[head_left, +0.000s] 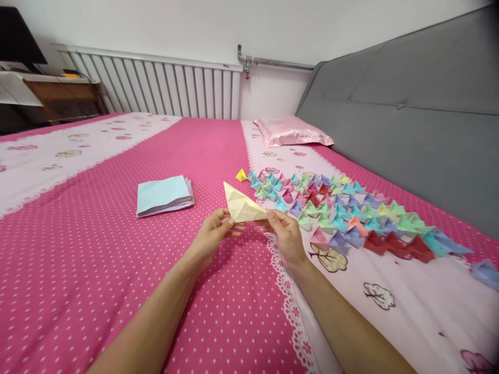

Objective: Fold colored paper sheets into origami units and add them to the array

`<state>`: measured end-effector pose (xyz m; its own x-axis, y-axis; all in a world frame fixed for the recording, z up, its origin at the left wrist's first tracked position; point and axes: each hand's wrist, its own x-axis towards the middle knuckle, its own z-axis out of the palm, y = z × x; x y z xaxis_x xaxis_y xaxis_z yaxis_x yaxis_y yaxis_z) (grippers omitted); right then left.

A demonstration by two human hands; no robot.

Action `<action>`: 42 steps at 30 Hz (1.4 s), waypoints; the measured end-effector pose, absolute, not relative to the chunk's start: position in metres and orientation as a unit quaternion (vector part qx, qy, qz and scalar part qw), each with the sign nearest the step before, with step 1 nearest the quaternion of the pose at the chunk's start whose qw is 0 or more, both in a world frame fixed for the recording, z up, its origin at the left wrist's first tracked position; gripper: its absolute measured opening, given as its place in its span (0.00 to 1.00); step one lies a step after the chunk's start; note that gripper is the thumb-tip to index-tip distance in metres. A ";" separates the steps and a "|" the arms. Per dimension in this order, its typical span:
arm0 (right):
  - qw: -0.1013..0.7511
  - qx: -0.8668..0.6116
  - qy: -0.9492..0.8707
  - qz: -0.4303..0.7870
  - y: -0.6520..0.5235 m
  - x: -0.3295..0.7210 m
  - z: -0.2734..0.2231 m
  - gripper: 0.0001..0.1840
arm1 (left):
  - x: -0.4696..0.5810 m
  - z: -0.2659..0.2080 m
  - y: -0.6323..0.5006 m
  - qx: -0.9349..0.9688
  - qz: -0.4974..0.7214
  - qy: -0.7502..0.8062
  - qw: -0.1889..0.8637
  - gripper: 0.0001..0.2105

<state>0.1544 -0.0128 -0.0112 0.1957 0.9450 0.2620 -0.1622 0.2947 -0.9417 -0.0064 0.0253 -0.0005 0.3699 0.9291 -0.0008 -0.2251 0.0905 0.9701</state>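
A pale yellow folded paper [242,206], creased and pointed at its upper left, is held up between both hands above the bed. My left hand [213,231] pinches its lower left corner between thumb and fingers. At the opposite end, my right hand [286,235] grips the right corner, thumb on top. Some fingers are hidden behind the paper. To the right of my hands, several rows of small folded paper boats [343,208] in many colours stand on the bedspread. A bright yellow folded paper piece [241,175] sits just beyond the held paper.
Left of my hands lies a stack of coloured paper sheets [164,195], light blue on top. A pink pillow [292,131] rests at the far end of the bed. The grey headboard [413,104] rises on the right, and a white radiator [163,85] stands along the wall.
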 end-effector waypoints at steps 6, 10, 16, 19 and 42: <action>0.634 -0.380 -0.480 0.472 -0.019 0.155 -0.007 0.20 | -0.007 -0.002 0.023 0.519 0.434 0.346 0.650 0.06; 0.627 -0.382 -0.483 0.477 -0.019 0.155 -0.007 0.17 | -0.006 -0.002 0.021 0.517 0.429 0.342 0.657 0.04; 0.632 -0.363 -0.487 0.482 -0.019 0.152 -0.009 0.13 | -0.005 -0.002 0.019 0.562 0.389 0.375 0.626 0.03; 0.633 -0.353 -0.487 0.487 -0.019 0.151 -0.008 0.12 | -0.004 -0.003 0.019 0.579 0.376 0.378 0.617 0.04; 0.609 -0.371 -0.440 0.546 -0.016 0.146 -0.013 0.17 | -0.003 0.001 0.016 0.531 0.424 0.357 0.640 0.06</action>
<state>0.1463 -0.0158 -0.0126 0.0165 0.9913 0.1304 -0.3396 0.1282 -0.9318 -0.0034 0.0164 0.0013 0.3852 0.9228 -0.0070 -0.1632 0.0756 0.9837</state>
